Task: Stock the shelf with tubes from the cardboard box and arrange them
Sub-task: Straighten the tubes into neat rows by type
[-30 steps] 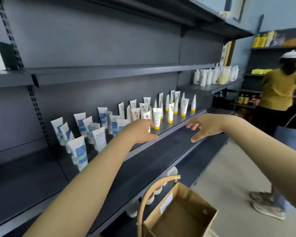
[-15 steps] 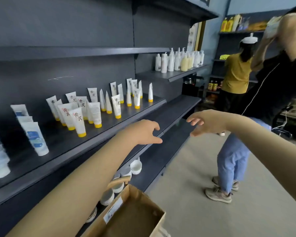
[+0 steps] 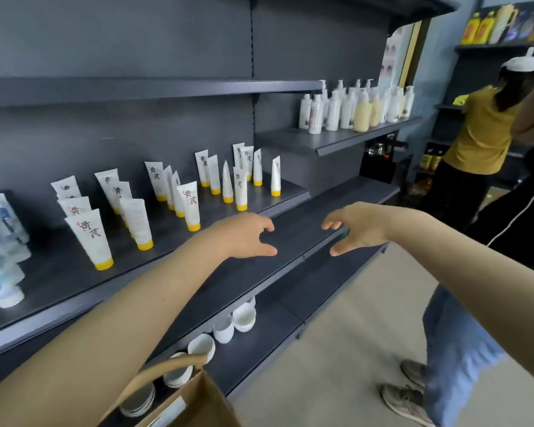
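**While both hands hang empty, tubes stand on the dark shelf**

As the person reaches forward with two bare arms, the left hand and the right hand hover side by side with a gap between them. Each hand is half open: the fingers are loosely bent, the thumb is spread away, and neither holds or touches anything.

Up and to the left of the left hand, a matte dark grey metal shelf carries the tubes. They are soft white plastic, crimped flat at the top and widening down to round yellow caps. They stand upright on those caps in loose, uneven rows, and some faces show red and black characters. At the far left of the same shelf stand blurred white tubes with blue labels.

A brown cardboard box sits at the bottom edge of the view, under the left forearm, with its top open. A tan curved handle arches over it. Just beside the box, glossy white bowls are stacked on the lowest shelf.

Farther right, on a higher shelf, smooth white and cream pump bottles are crowded together. At the far shelves a person in a mustard shirt faces away. Nearer, a person in blue jeans stands on the smooth pale floor.
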Motion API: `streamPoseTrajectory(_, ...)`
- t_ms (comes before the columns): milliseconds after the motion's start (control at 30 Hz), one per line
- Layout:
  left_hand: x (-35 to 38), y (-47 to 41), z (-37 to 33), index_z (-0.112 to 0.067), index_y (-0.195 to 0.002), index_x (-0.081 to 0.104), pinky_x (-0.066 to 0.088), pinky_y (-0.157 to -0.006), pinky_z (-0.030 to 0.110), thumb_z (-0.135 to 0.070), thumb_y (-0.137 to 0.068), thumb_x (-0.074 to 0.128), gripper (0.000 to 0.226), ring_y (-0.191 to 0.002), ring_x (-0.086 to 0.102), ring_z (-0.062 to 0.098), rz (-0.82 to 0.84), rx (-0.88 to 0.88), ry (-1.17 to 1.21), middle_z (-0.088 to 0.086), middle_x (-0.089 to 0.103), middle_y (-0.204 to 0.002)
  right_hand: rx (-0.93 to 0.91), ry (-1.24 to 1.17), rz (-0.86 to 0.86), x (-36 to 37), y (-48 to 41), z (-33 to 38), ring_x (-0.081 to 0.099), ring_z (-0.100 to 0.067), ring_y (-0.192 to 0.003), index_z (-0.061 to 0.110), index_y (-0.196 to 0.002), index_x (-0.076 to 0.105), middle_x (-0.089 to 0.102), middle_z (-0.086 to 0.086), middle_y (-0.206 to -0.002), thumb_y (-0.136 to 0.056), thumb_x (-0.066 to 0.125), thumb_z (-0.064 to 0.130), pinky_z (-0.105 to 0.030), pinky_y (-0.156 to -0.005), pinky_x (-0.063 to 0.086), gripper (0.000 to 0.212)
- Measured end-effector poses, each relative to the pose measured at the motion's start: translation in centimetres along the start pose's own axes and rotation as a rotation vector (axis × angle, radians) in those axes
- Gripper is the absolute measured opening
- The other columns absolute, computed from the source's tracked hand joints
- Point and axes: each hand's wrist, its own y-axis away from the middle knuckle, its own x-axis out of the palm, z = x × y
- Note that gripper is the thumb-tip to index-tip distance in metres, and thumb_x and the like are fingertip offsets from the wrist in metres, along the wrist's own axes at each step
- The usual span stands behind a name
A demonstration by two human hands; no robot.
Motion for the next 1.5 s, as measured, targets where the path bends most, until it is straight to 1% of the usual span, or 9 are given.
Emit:
streamPoseTrajectory(133, -1.2, -4.9, 3.2, -0.026, -0.133, 0.046, 0.045, -0.098, 0.037, -0.051, -0.084, 0.060, 0.057, -0.117, 0.051, 0.018, -0.030, -0.056, -0.017, -0.002, 0.052, -0.133, -0.048, 0.061, 0.033, -1.8, -5.8, -2.4, 0.045, -0.019, -0.126, 0.030, -0.137, 0.042, 0.047, 0.008, -0.137, -0.082, 0.067, 0.045, -0.040, -0.106, 0.038, 0.062)
streamPoseTrajectory(333, -3.9, -12.0, 5.5, -0.023, -0.139, 0.040, 0.043, -0.099, 0.035, -0.048, -0.085, 0.061, 0.063, -0.122, 0.049, 0.019, -0.129, -0.139, 0.027, -0.002, 0.048, -0.138, -0.078, 0.087, -0.027, -6.1, -13.5, -5.9, 0.046, -0.018, -0.125, 0.027, -0.138, 0.044, 0.049, 0.006, -0.137, -0.083, 0.067, 0.044, -0.038, -0.106, 0.038, 0.062)
streamPoseTrajectory(600, -6.4, -20.3, 7.2, -0.021, -0.138, 0.041, 0.043, -0.094, 0.031, -0.041, -0.087, 0.061, 0.058, -0.118, 0.050, 0.020, -0.222, -0.231, 0.055, 0.001, 0.050, -0.135, -0.160, 0.124, -0.043, -8.8, -25.7, -11.2, 0.038, -0.025, -0.132, 0.031, -0.135, 0.044, 0.038, -0.001, -0.145, -0.083, 0.066, 0.046, -0.042, -0.109, 0.034, 0.059)
streamPoseTrajectory(800, -7.7, -26.9, 7.8, -0.020, -0.138, 0.042, 0.040, -0.091, 0.025, -0.040, -0.088, 0.062, 0.058, -0.116, 0.052, 0.018, -0.271, -0.372, 0.109, 0.000, 0.052, -0.136, -0.300, 0.140, -0.086, -11.8, -33.6, -15.8, 0.040, -0.021, -0.129, 0.028, -0.136, 0.045, 0.042, -0.002, -0.143, -0.086, 0.064, 0.043, -0.033, -0.107, 0.033, 0.056)
streamPoseTrajectory(967, -7.7, -31.5, 8.3, -0.021, -0.134, 0.047, 0.039, -0.092, 0.025, -0.041, -0.086, 0.063, 0.054, -0.114, 0.052, 0.015, -0.327, -0.476, 0.164, -0.002, 0.054, -0.133, -0.430, 0.086, -0.105, -14.3, -39.7, -18.4, 0.044, -0.016, -0.126, 0.029, -0.133, 0.049, 0.048, 0.003, -0.139, -0.086, 0.065, 0.042, -0.029, -0.105, 0.035, 0.051)
streamPoseTrajectory(1200, -7.6, -36.0, 11.0, -0.021, -0.133, 0.048, 0.038, -0.093, 0.021, -0.040, -0.086, 0.064, 0.053, -0.113, 0.052, 0.013, -0.251, -0.574, 0.255, -0.002, 0.055, -0.129, -0.533, -0.098, -0.092, -16.1, -48.0, -19.7, 0.052, -0.014, -0.117, 0.025, -0.132, 0.052, 0.053, 0.002, -0.135, -0.086, 0.065, 0.038, -0.025, -0.102, 0.037, 0.050)
streamPoseTrajectory(1333, -7.9, -39.1, 13.4, -0.021, -0.131, 0.050, 0.040, -0.094, 0.022, -0.041, -0.085, 0.065, 0.052, -0.110, 0.054, 0.013, -0.232, -0.584, 0.248, 0.000, 0.057, -0.129, -0.545, -0.079, -0.057, -16.7, -52.3, -19.2, 0.053, -0.015, -0.117, 0.024, -0.134, 0.050, 0.054, 0.002, -0.134, -0.087, 0.064, 0.038, -0.022, -0.100, 0.037, 0.050)
streamPoseTrajectory(1433, -8.0, -40.9, 14.9, -0.022, -0.132, 0.049, 0.040, -0.095, 0.022, -0.042, -0.086, 0.064, 0.053, -0.112, 0.054, 0.014, -0.220, -0.578, 0.240, -0.002, 0.056, -0.129, -0.558, -0.039, -0.055, -16.9, -55.1, -17.9, 0.053, -0.016, -0.118, 0.025, -0.133, 0.050, 0.054, 0.002, -0.133, -0.087, 0.063, 0.039, -0.027, -0.104, 0.037, 0.050)
streamPoseTrajectory(1500, -7.8, -42.2, 15.8, -0.021, -0.133, 0.048, 0.041, -0.096, 0.023, -0.041, -0.085, 0.065, 0.054, -0.113, 0.054, 0.014, -0.206, -0.570, 0.268, -0.002, 0.056, -0.130, -0.574, -0.038, -0.053, -16.8, -56.9, -17.0, 0.053, -0.014, -0.118, 0.025, -0.132, 0.051, 0.055, 0.004, -0.133, -0.087, 0.064, 0.037, -0.025, -0.101, 0.038, 0.049)
